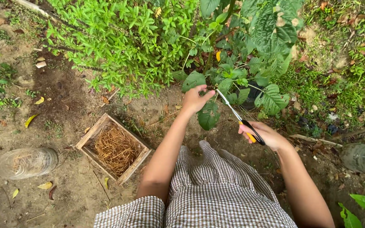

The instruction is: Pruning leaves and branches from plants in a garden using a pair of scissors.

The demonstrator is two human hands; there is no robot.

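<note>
R hand [266, 136] wrapped tight around the yellow-and-black handles of the scissors [238, 117], grip fully closed on them; blades point up-left toward the plant, tips just beside the L hand [194, 99]. L hand reaches fwd into the low foliage, fingers loosely curled w/ thumb out, touching a broad green leaf [209, 116] that hangs just below it; can't tell if it actually pinches a stem. Blades sit btwn the two hands, near the leaf. Wooden box [90, 136] w/ dry straw lies on the soil to the left, well apart; clear plastic jar [27, 162] farther left.
</note>
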